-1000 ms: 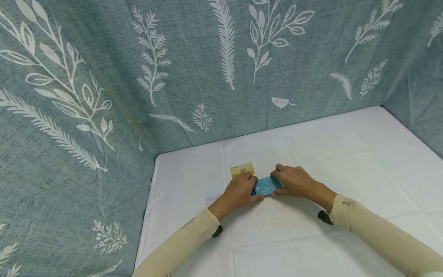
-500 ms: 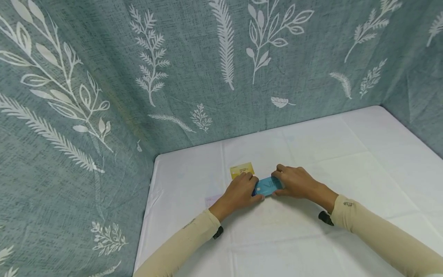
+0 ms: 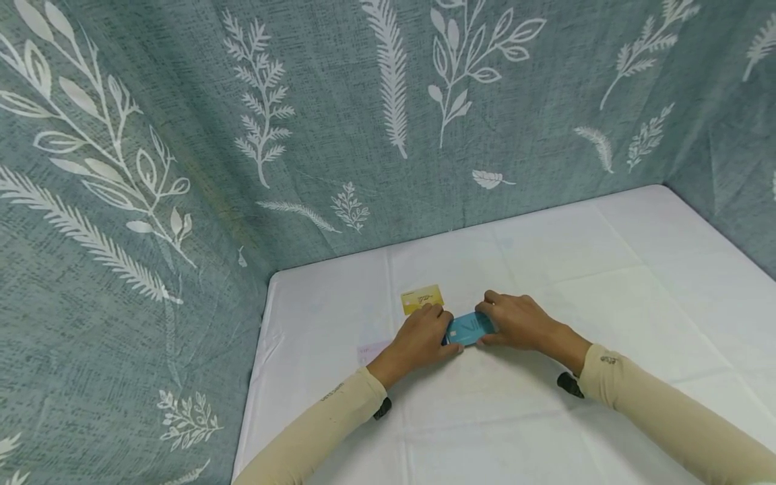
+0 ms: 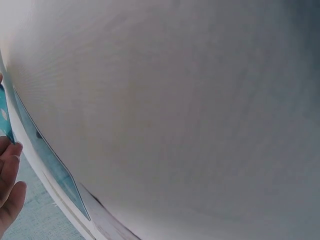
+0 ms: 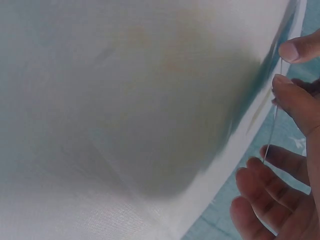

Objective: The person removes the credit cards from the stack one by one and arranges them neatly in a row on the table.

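A teal bank card [image 3: 468,328] with a small chip is held level between both hands, over the white table. My left hand [image 3: 424,333] pinches its left end, where a dark blue sliver shows beside the fingers; I cannot tell whether that is a second card. With thumb and fingers, my right hand [image 3: 518,322] grips the right end. In the right wrist view the card [image 5: 272,130] appears as a thin edge between the thumb [image 5: 297,102] and the fingertips. The left wrist view catches a corner of the card [image 4: 4,116] by some fingers [image 4: 11,172].
Just beyond the left hand lies a yellow card [image 3: 422,295]. A pale lilac card [image 3: 370,351], partly covered by the left wrist, lies on the white table [image 3: 545,431]. Green-blue curtains [image 3: 339,121] with white leaf prints stand behind and at the sides.
Both hands keep their hold on the teal card, almost still. The head view has shifted very slightly, and glare on the cards differs a little.
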The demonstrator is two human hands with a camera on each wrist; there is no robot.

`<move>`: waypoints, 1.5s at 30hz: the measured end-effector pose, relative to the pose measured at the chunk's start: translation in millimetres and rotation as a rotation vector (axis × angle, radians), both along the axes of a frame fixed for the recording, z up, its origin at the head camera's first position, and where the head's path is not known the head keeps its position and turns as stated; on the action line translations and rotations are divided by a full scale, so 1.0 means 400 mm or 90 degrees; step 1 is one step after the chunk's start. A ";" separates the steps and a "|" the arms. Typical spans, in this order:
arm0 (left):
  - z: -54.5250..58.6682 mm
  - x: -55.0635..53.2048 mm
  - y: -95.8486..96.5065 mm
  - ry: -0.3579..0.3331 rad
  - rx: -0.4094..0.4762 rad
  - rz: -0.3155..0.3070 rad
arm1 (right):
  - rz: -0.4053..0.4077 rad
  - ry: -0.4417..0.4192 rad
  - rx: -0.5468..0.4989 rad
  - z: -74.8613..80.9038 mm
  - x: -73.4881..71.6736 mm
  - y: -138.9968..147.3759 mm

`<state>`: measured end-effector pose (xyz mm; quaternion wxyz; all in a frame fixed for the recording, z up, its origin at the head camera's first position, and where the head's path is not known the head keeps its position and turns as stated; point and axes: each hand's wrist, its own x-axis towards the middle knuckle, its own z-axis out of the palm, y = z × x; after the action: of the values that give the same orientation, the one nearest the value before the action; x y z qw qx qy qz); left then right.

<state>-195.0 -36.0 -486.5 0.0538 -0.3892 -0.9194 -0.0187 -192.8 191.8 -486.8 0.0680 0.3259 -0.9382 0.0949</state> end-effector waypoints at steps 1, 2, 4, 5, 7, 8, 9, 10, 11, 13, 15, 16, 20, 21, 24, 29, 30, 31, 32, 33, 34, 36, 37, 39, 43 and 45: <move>0.000 0.000 0.000 0.000 -0.001 0.000 | 0.002 0.001 -0.001 0.000 0.000 0.000; 0.000 0.001 0.001 0.001 -0.002 0.001 | 0.002 0.002 -0.001 0.000 0.001 0.000; 0.001 0.001 0.001 -0.002 -0.006 0.005 | 0.005 0.003 -0.003 0.002 0.001 0.000; 0.002 0.001 0.002 -0.004 -0.008 0.007 | 0.005 0.003 -0.005 0.002 0.001 0.000; 0.003 0.002 0.003 -0.009 -0.011 0.010 | 0.006 0.003 -0.005 0.002 0.001 -0.001; 0.003 0.001 0.003 -0.011 -0.011 0.011 | 0.005 0.002 -0.004 0.002 0.001 -0.001; 0.003 0.001 0.003 -0.014 -0.011 0.011 | 0.006 0.001 -0.004 0.001 0.001 -0.001; 0.003 0.001 0.004 -0.015 -0.010 0.011 | 0.005 0.000 -0.004 0.000 0.001 -0.001; 0.002 0.001 0.004 -0.016 -0.010 0.010 | 0.005 -0.001 -0.004 -0.001 0.001 -0.001; 0.001 0.000 0.004 -0.016 -0.011 0.008 | 0.006 -0.004 -0.004 -0.004 0.001 -0.001; -0.001 -0.001 0.004 -0.016 -0.013 0.006 | 0.007 -0.008 -0.005 -0.005 0.002 -0.001; -0.003 -0.002 0.004 -0.016 -0.015 0.007 | 0.008 -0.010 -0.006 -0.006 0.002 -0.001; -0.006 -0.004 0.003 -0.008 -0.021 0.005 | 0.008 -0.012 -0.007 -0.007 0.004 0.000; -0.006 -0.005 0.003 -0.005 -0.021 0.005 | 0.007 -0.011 -0.007 -0.007 0.004 0.000; -0.007 -0.006 0.002 0.004 -0.022 0.002 | 0.006 -0.008 -0.006 -0.008 0.003 0.001; -0.008 -0.007 0.002 0.006 -0.021 0.001 | 0.006 -0.007 -0.004 -0.010 0.002 0.001; -0.008 -0.007 0.002 0.006 -0.020 0.001 | 0.005 -0.008 -0.004 -0.010 0.002 0.002; -0.008 -0.007 0.003 0.007 -0.018 0.001 | 0.005 -0.008 -0.005 -0.010 0.002 0.002; -0.008 -0.007 0.003 0.009 -0.017 0.000 | 0.004 -0.008 -0.006 -0.010 0.002 0.002; -0.009 -0.007 0.003 0.011 -0.016 0.000 | 0.004 -0.007 -0.007 -0.010 0.003 0.002; -0.008 -0.007 0.003 0.014 -0.015 -0.001 | 0.003 -0.006 -0.009 -0.011 0.003 0.002; -0.009 -0.008 0.003 0.020 -0.013 -0.003 | 0.001 -0.003 -0.009 -0.013 0.003 0.003; -0.010 -0.008 0.003 0.021 -0.012 -0.003 | 0.000 -0.002 -0.010 -0.014 0.003 0.003; -0.011 -0.008 0.003 0.020 -0.011 -0.003 | -0.001 -0.002 -0.010 -0.016 0.003 0.003; -0.013 -0.007 0.003 0.014 -0.011 0.001 | 0.000 -0.008 -0.014 -0.017 0.004 0.005; -0.013 -0.006 0.004 0.011 -0.012 0.003 | 0.001 -0.011 -0.016 -0.019 0.004 0.005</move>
<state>-197.6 -34.5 -491.9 0.0583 -0.3878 -0.9199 -0.0061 -191.2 193.9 -494.3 0.0642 0.3246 -0.9373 0.1094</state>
